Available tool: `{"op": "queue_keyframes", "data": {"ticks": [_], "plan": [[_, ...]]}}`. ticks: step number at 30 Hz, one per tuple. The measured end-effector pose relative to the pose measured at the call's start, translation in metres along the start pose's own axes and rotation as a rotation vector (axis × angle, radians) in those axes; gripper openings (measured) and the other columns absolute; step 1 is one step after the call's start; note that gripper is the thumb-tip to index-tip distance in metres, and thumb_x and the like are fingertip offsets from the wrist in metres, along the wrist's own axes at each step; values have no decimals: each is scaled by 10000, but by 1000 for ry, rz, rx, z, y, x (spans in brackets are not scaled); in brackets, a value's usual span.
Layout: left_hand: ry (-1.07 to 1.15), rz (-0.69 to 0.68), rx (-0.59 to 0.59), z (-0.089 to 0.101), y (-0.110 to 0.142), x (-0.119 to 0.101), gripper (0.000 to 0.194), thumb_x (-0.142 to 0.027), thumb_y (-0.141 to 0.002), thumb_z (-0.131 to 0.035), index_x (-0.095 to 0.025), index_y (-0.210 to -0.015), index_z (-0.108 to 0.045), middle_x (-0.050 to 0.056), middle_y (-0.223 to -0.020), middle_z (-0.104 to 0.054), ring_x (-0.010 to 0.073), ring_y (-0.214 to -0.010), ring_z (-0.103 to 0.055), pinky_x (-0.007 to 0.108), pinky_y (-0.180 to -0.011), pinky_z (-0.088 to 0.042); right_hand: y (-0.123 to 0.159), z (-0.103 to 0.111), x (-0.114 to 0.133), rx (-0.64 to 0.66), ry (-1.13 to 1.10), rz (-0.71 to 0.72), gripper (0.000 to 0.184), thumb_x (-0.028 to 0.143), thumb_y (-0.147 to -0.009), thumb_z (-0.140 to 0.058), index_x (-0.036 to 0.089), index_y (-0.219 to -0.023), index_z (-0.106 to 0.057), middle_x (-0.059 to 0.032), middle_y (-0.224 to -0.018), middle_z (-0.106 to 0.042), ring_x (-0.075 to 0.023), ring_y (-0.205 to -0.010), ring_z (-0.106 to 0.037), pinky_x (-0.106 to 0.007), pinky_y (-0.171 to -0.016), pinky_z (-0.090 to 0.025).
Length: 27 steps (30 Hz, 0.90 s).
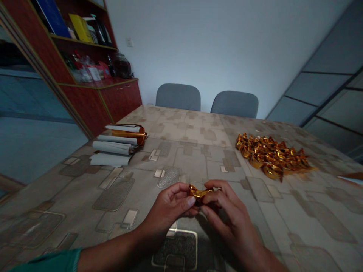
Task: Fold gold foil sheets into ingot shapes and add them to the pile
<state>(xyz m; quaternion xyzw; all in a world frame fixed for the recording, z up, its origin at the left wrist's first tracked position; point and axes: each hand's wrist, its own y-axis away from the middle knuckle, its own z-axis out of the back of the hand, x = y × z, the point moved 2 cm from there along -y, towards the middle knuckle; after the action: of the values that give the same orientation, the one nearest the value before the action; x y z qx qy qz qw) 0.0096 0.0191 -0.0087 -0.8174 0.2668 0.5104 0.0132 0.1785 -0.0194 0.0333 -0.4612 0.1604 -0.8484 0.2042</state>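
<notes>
A folded piece of shiny gold foil paper (198, 193), shaped like a small ingot, is held between my two hands just above the table. My left hand (174, 202) pinches its left end, with the thumb on the near side. The fingers of my right hand (227, 206) close around its right end, partly covering it. To the right on the table sits a cluster of several similar folded gold paper ingots (272, 151). Over to the left lie stacked, curled sheets of gold-faced paper (116, 145) with pale backs.
A patterned tablecloth (181, 155) covers the table. Behind its far edge stand two grey chairs (178, 96). At the back left is a red-brown cabinet (119, 96) with things on its shelves. A sheet corner (351, 177) shows at the right edge.
</notes>
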Motion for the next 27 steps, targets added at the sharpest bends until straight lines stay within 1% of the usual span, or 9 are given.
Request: {"op": "queue_keyframes", "data": {"ticks": [2, 6, 10, 13, 16, 19, 22, 24, 27], "plan": [[5, -8, 5, 0, 0, 1, 441, -403, -671, -903, -144, -934, -661, 36, -865, -735, 133, -729, -697, 248, -716, -554, -1, 1, 0, -28, -15, -37, 95, 149, -912, -605, 237, -878, -614, -63, -1038, -606, -212, -927, -649, -302, -712, -537], [-3, -22, -5, -2, 1, -1, 464, -398, -639, -922, -144, -901, -635, 28, -815, -730, 142, -719, -704, 261, -724, -561, -3, 1, 2, -35, -28, -66, 123, 149, -918, -571, 227, -822, -568, -49, -942, -628, -174, -770, -632, -255, -601, -495], [-34, -33, -14, -4, 3, -3, 473, -412, -631, -922, -141, -891, -634, 24, -791, -725, 142, -710, -699, 265, -719, -555, -4, -1, 2, -38, -34, -73, 146, 115, -889, -573, 225, -798, -544, -32, -880, -618, -151, -700, -596, -237, -567, -464], [-60, -53, 4, -3, 3, -3, 453, -412, -655, -909, -138, -891, -636, 22, -773, -720, 131, -692, -686, 254, -700, -538, -4, -3, 0, -29, -68, -82, 127, 130, -892, -611, 221, -816, -564, -24, -866, -608, -138, -671, -573, -235, -567, -456], [-70, -63, 31, -2, 2, -2, 435, -412, -675, -897, -138, -891, -638, 22, -771, -721, 125, -692, -676, 245, -693, -523, -3, -3, 0, -21, -114, -92, 129, 157, -893, -650, 221, -812, -572, -18, -851, -595, -142, -681, -574, -238, -570, -450], [-73, -66, 32, -1, 2, -3, 425, -397, -674, -900, -138, -894, -644, 25, -787, -728, 124, -706, -675, 243, -707, -520, -3, -2, 1, -8, -125, -76, 171, 162, -892, -666, 222, -767, -567, -22, -855, -589, -163, -760, -598, -246, -600, -455], [-75, -71, -1, -2, 3, -6, 434, -399, -659, -907, -139, -888, -645, 28, -788, -731, 133, -710, -681, 246, -703, -528, -3, -2, 2, 39, -157, -73, 82, 171, -907, -651, 229, -870, -607, -30, -923, -605, -158, -778, -602, -253, -629, -474], [-70, -64, -27, -3, 3, -7, 453, -413, -649, -910, -141, -895, -644, 30, -795, -732, 140, -706, -686, 259, -700, -542, -2, -1, 2, 53, -183, -89, 78, 164, -921, -617, 234, -951, -605, -34, -956, -616, -153, -779, -609, -255, -642, -490], [-55, -63, -24, -3, 3, -6, 478, -424, -637, -916, -137, -904, -644, 28, -795, -732, 132, -696, -690, 253, -695, -550, -1, -2, 0, 20, -165, -96, 97, 139, -922, -589, 231, -892, -580, -26, -934, -622, -143, -759, -610, -246, -630, -485]]}}
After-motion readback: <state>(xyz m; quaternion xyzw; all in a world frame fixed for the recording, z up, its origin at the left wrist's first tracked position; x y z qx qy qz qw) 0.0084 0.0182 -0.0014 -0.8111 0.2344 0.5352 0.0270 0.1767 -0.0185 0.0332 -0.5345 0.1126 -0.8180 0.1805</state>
